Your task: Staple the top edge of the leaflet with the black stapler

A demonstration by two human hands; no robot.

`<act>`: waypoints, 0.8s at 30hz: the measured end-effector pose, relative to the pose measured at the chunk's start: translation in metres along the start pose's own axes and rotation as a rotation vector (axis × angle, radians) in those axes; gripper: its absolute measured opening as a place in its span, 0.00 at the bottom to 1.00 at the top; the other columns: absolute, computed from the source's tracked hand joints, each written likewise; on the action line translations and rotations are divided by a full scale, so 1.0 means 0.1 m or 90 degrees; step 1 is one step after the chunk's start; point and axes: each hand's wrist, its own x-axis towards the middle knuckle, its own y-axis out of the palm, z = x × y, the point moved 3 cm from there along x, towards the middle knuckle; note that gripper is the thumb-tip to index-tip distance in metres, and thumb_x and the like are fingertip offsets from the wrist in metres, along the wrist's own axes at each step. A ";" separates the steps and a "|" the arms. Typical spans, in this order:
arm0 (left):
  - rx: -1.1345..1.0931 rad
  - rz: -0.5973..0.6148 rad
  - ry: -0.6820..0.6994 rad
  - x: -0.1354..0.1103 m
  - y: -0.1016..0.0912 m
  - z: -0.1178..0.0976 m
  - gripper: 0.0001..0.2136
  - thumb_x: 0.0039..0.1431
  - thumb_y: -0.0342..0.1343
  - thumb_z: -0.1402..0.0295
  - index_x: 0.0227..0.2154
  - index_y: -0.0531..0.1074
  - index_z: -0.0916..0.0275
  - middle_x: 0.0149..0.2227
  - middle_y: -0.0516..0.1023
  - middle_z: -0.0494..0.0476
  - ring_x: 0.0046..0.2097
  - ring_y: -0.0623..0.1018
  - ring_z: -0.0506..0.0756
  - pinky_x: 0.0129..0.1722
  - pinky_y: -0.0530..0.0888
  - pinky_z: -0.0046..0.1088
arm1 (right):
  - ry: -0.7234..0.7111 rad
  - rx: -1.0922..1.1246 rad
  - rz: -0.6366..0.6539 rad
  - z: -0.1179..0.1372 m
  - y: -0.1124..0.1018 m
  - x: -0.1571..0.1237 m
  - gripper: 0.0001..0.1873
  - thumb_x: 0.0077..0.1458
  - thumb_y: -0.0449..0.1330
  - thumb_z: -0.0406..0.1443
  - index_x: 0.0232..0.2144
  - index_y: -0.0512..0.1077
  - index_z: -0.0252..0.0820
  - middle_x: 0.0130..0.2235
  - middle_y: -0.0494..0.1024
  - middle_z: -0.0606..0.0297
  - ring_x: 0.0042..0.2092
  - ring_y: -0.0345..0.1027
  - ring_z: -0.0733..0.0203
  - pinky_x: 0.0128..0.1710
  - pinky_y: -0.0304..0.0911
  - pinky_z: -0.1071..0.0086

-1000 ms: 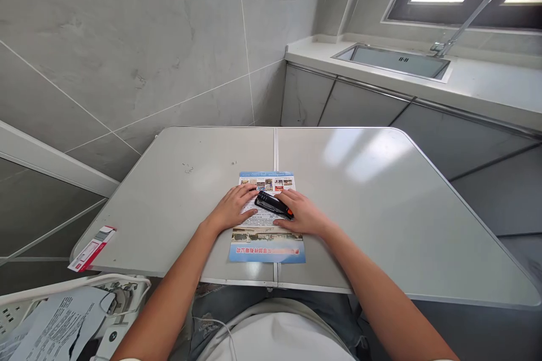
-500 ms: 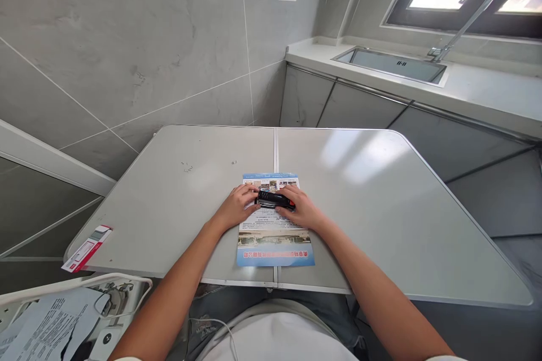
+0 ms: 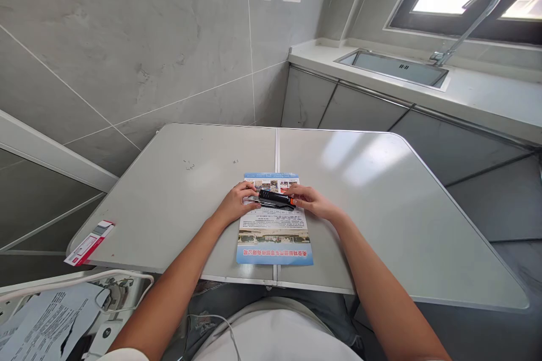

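Note:
A black stapler (image 3: 275,199) with an orange end is held level just above a printed leaflet (image 3: 274,231) on the grey folding table (image 3: 178,203). My left hand (image 3: 235,204) pinches the stapler's left end with curled fingers. My right hand (image 3: 311,201) grips its right, orange end. The leaflet lies flat near the table's front edge, across the middle seam, its blue lower band toward me.
A small red and white box (image 3: 88,242) sits on the table's front left corner. Loose staples (image 3: 188,166) lie further back. A basket with papers (image 3: 46,321) stands lower left. A counter with sink (image 3: 393,66) and tap (image 3: 468,17) runs along the right.
The stapler has turned from slanted to level across the leaflet. Both hands went from lying flat beside it to gripping its two ends.

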 end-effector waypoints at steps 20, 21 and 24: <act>-0.273 -0.111 -0.097 -0.03 -0.13 -0.13 0.36 0.53 0.74 0.50 0.62 0.73 0.56 0.67 0.70 0.65 0.70 0.68 0.67 0.72 0.64 0.50 | -0.154 -0.207 -0.278 0.20 0.44 0.06 0.19 0.65 0.62 0.34 0.57 0.76 0.49 0.51 0.84 0.60 0.52 0.79 0.50 0.54 0.75 0.53; -0.377 -0.127 -0.131 -0.03 -0.13 -0.14 0.32 0.58 0.70 0.50 0.61 0.73 0.57 0.67 0.70 0.65 0.69 0.70 0.66 0.71 0.65 0.49 | -0.200 -0.247 -0.295 0.24 0.44 0.04 0.20 0.66 0.60 0.33 0.59 0.76 0.49 0.53 0.84 0.59 0.56 0.77 0.49 0.58 0.74 0.50; -0.672 -0.046 -0.258 -0.05 -0.09 -0.17 0.24 0.69 0.60 0.50 0.58 0.75 0.63 0.63 0.75 0.70 0.64 0.76 0.65 0.68 0.69 0.47 | -0.300 -0.378 -0.274 0.37 0.53 -0.01 0.24 0.69 0.55 0.28 0.63 0.74 0.51 0.60 0.80 0.60 0.63 0.73 0.49 0.65 0.71 0.47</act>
